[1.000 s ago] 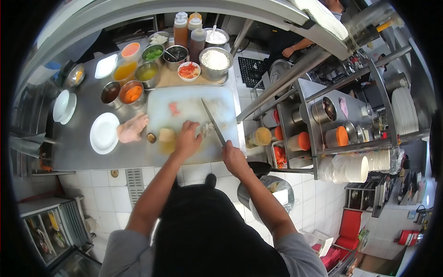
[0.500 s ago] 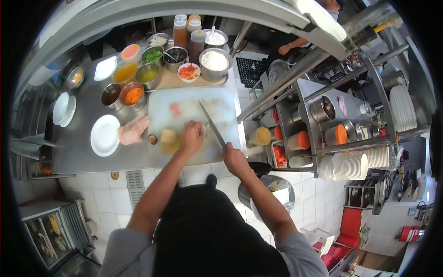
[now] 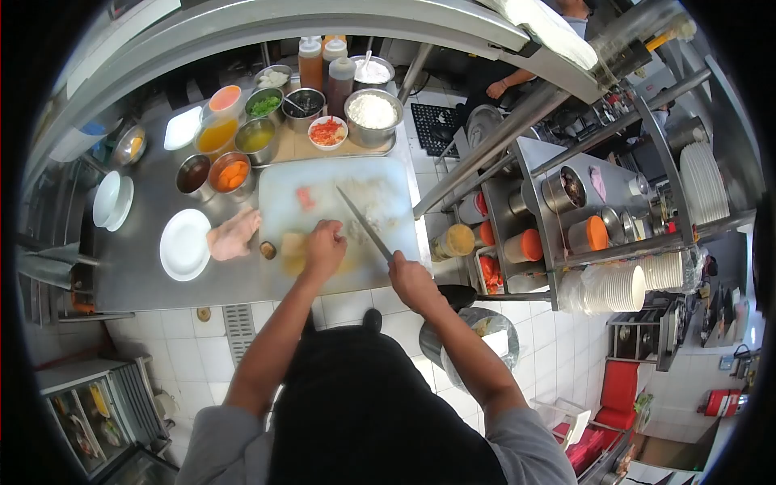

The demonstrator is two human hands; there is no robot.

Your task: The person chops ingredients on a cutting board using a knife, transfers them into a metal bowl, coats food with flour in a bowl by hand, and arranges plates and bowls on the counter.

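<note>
My right hand [image 3: 412,283] grips the handle of a kitchen knife [image 3: 364,222], its blade slanting up and left over the white cutting board [image 3: 279,174]. Beside the blade, my left hand [image 3: 326,249] is closed with the fingers curled; whatever they may hold is hidden. Just left of it lies a pale yellowish piece of food [image 3: 293,245], partly covered by the hand. Small whitish chopped bits [image 3: 373,217] are scattered right of the blade. A few red pieces [image 3: 305,198] rest higher on the board. A small brown round item [image 3: 267,250] sits at its left edge.
Left of the board are a raw, pale pink piece of meat [image 3: 236,232] and a white plate [image 3: 185,245]. Behind stand metal containers of sauces, a bowl of red strips [image 3: 328,132], a pot of white powder [image 3: 373,109] and squeeze bottles [image 3: 340,85]. Metal shelving [image 3: 533,178] rises at right.
My left hand has moved left, off the whitish bits and partly over the pale yellowish piece. The knife has shifted slightly left, still in my right hand.
</note>
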